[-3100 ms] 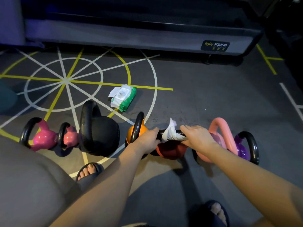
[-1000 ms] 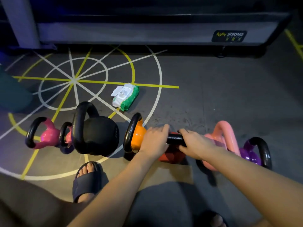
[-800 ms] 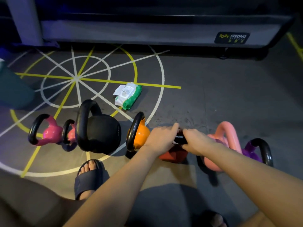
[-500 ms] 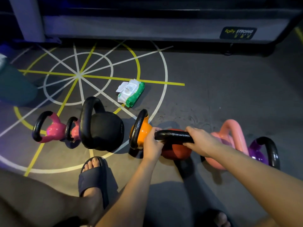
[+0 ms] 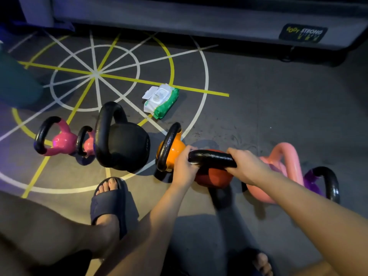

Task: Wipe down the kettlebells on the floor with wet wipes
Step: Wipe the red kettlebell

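Red kettlebell [image 5: 213, 179] held by handle [image 5: 212, 159].
Its ends are clasped by left grip [image 5: 184, 169] and right grip [image 5: 248, 169].

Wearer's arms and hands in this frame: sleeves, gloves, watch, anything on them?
Nothing worn on either. The left forearm and right forearm are bare as far as the frame shows, with no sleeve edge in view. The left hand and right hand are ungloved, with no watch, wristband or ring visible. No markings or cables.

Both hands grip the red kettlebell [image 5: 214, 177] handle, left hand [image 5: 184, 168] pressing a wipe [image 5: 192, 165], right hand [image 5: 248, 169] opposite
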Tool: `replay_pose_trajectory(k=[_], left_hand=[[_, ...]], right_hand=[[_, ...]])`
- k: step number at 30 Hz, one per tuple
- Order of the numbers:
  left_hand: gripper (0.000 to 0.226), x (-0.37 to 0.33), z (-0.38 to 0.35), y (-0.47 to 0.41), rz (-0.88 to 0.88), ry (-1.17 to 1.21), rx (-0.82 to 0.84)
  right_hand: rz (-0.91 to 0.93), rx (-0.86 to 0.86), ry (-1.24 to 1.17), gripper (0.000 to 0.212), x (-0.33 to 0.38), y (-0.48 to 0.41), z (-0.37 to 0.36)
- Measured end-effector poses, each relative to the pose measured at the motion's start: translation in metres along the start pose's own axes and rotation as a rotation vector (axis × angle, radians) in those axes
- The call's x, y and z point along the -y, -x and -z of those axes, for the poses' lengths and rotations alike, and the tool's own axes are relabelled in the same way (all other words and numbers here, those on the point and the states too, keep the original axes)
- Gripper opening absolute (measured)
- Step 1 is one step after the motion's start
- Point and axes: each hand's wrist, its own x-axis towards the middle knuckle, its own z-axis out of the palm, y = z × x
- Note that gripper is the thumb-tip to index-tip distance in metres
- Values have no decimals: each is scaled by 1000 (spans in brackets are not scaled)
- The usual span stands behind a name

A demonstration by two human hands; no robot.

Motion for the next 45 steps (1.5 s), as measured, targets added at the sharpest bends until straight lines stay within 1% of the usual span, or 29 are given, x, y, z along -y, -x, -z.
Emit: replay_pose_trajectory(k=[4, 6, 8, 11, 12, 15, 16, 17, 19, 21, 22, 24, 26, 28, 30, 32, 34, 37, 40, 42, 43, 45], left_hand=[[21, 6, -27, 8, 231, 361, -167], [24, 9, -33, 7, 308, 461, -165], [39, 13, -32, 4, 309, 431, -133], [52, 13, -21, 7, 268, 302, -44], [59, 11, -17, 11, 265, 285, -6], [103, 11, -11, 27, 241, 313, 124], [111, 11, -10, 32, 222, 316, 156], [112, 12, -9, 34, 214, 328, 181], [104, 13, -5, 35, 257, 366, 208], [90, 14, 3, 34, 303, 346, 211], [82, 16, 8, 33, 295, 284, 205], [69, 20, 16, 27, 223, 98, 180], [57, 23, 18, 18, 162, 29, 187], [44, 21, 16, 13, 204, 42, 218], [36, 21, 16, 11, 311, 62, 245], [35, 20, 15, 11, 396, 137, 238], [39, 13, 11, 9, 369, 228, 186], [43, 2, 8, 11, 308, 278, 86], [47, -5, 12, 15, 271, 218, -10], [48, -15, 21, 19, 251, 176, -39], [46, -20, 28, 22, 246, 198, -39], [34, -33, 41, 29, 253, 287, -64]], right_hand=[[6, -15, -2, 16, -1, -2, -2], [10, -28, -14, 16, 0, -4, -2], [17, -33, -23, 17, -1, -4, -2], [31, -26, -13, 16, -4, -4, -2], [38, -27, -11, 16, -4, -4, -2], [48, -26, -22, 19, -4, -4, -2], [48, -24, -26, 19, -5, -4, -2], [49, -22, -29, 20, -5, -5, -2], [45, -16, -32, 20, -6, -5, -2], [39, -7, -33, 19, -7, -5, -3], [35, -4, -34, 19, -6, -5, -3], [29, -5, -40, 20, -6, -5, -3], [25, -7, -45, 21, -5, -4, -3], [17, -3, -41, 22, -4, -4, -2], [10, 6, -40, 26, -3, -5, 0], [11, 14, -40, 26, -3, -5, 0], [16, 15, -29, 22, -3, -5, 0], [17, 15, -17, 21, -5, -5, 0], [6, 21, -19, 21, -6, -5, 0], [8, 19, -28, 19, -4, -4, 2], [5, 21, -36, 17, -2, -3, 4], [-12, 34, -36, 16, 0, -2, 6]])
